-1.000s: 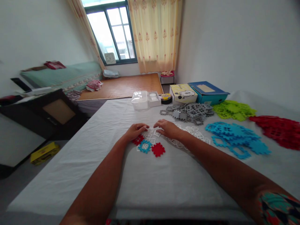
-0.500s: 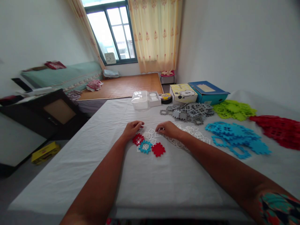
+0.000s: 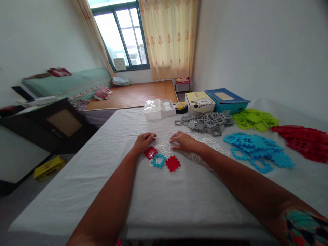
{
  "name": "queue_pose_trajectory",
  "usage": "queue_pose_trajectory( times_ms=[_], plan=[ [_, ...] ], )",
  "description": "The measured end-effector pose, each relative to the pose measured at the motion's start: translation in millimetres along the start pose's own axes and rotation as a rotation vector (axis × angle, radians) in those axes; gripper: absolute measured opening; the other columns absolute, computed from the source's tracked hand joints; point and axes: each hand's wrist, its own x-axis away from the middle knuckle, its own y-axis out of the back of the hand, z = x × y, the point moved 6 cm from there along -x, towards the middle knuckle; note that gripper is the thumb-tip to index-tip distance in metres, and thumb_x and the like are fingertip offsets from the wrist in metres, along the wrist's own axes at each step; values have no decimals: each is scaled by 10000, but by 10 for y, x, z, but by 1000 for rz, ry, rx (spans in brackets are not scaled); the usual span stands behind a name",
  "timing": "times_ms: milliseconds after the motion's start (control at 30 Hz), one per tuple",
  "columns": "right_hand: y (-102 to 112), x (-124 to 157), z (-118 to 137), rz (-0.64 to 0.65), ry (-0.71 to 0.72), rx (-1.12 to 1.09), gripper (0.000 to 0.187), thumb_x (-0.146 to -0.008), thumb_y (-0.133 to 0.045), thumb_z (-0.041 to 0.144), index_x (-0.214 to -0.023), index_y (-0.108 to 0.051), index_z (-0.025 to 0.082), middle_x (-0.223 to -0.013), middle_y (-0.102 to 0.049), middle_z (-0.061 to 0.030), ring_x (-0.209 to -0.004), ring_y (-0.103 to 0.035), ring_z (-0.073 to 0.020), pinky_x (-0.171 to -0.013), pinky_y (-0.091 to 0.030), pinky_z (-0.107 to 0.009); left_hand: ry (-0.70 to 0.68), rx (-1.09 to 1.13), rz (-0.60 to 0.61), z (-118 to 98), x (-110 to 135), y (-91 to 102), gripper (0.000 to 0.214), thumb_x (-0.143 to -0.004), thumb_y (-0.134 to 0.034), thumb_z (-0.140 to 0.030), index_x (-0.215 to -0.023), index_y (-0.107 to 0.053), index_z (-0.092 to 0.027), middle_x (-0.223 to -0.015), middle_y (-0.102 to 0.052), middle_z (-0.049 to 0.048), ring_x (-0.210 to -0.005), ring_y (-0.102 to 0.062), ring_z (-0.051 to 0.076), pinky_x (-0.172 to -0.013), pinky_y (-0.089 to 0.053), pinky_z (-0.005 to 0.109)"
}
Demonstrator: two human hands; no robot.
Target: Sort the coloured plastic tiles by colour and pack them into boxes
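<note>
My left hand (image 3: 144, 140) rests on the white sheet with its fingers curled in, just above a red tile (image 3: 151, 152) with a white insert. My right hand (image 3: 183, 141) lies opposite, with its fingertips pressed together on a small white tile in the scatter of white tiles (image 3: 163, 147) between the hands. A blue frame tile (image 3: 158, 160) and a solid red tile (image 3: 173, 163) lie just in front of the hands. What the left fingers enclose is hidden.
Heaps of tiles lie to the right: grey (image 3: 207, 123), blue (image 3: 256, 148), green (image 3: 253, 119), red (image 3: 304, 141). Clear plastic boxes (image 3: 157, 109), a yellow box (image 3: 200, 101) and a blue box (image 3: 227, 100) stand at the table's far edge. A dark cabinet (image 3: 51, 123) stands on the left.
My left hand has drawn back slightly and curled, uncovering the red tile with the white insert. My right hand's fingers have closed onto the white tiles.
</note>
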Motion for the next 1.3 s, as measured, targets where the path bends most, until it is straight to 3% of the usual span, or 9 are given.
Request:
queue_pose_trajectory(
  times_ms=[167,333,400,467,567,767,1000,1133,1300],
  plan=[
    [-129,-37,68,11,-65,-75,264,-726,-761,243,-964,-676,165,-988,-695,-77,-967,-574,-210,-805,-438,-292,-8,-23,-3,25,-5,9,500,-777,-551,-598,-923,-722,-152,-760,-729,73,-701,-657,192,-643,-501,299],
    [163,67,-160,9,-124,-226,120,-825,-649,247,-913,-669,168,-796,-678,-8,-687,-573,-118,-628,-391,-221,2,-6,6,36,-7,6,499,-772,-558,-600,-921,-721,-152,-767,-730,75,-707,-657,191,-649,-505,299],
    [269,111,-270,52,-129,-228,210,-884,-580,345,-830,-681,169,-725,-669,-7,-646,-564,-119,-612,-388,-228,-4,-11,7,31,-7,5,493,-774,-557,-598,-920,-722,-157,-765,-730,71,-711,-656,190,-653,-506,299],
    [323,128,-331,50,-139,-185,292,-920,-521,384,-824,-697,172,-754,-690,-28,-684,-587,-137,-655,-414,-249,-11,-20,9,29,-9,2,485,-777,-555,-592,-918,-721,-158,-762,-729,69,-718,-657,192,-654,-506,297],
    [283,81,-223,-94,-98,-69,250,-928,-520,309,-1043,-690,166,-1034,-707,-87,-941,-609,-194,-863,-432,-322,-18,-28,11,33,-15,-2,479,-787,-546,-581,-919,-720,-154,-763,-729,72,-725,-660,195,-650,-502,294],
    [-243,-76,252,-14,108,55,474,-928,-456,145,-1394,-458,234,-1370,-539,-90,-1264,-444,-229,-966,-414,-399,-29,-59,17,21,-9,1,464,-801,-536,-560,-928,-718,-152,-766,-731,67,-725,-660,191,-668,-502,293],
    [-177,-50,231,7,116,66,288,-881,-557,154,-1156,-643,146,-1046,-669,-114,-984,-568,-211,-913,-435,-343,-23,-59,23,32,-14,-3,471,-804,-532,-554,-937,-715,-140,-770,-729,72,-736,-661,190,-684,-503,295],
    [-160,-21,205,-34,118,38,344,-808,-612,114,-1150,-639,145,-1098,-650,-120,-986,-572,-205,-924,-427,-339,-15,-47,17,32,-9,-6,476,-790,-543,-570,-932,-715,-150,-768,-730,69,-736,-662,191,-671,-503,293],
    [-140,-34,140,-58,51,138,391,-849,-488,48,-1210,-603,145,-1133,-655,-121,-1035,-579,-195,-918,-420,-309,-13,-18,20,32,-9,3,489,-779,-552,-586,-912,-715,-145,-787,-732,77,-749,-670,202,-681,-512,307]
  ],
)
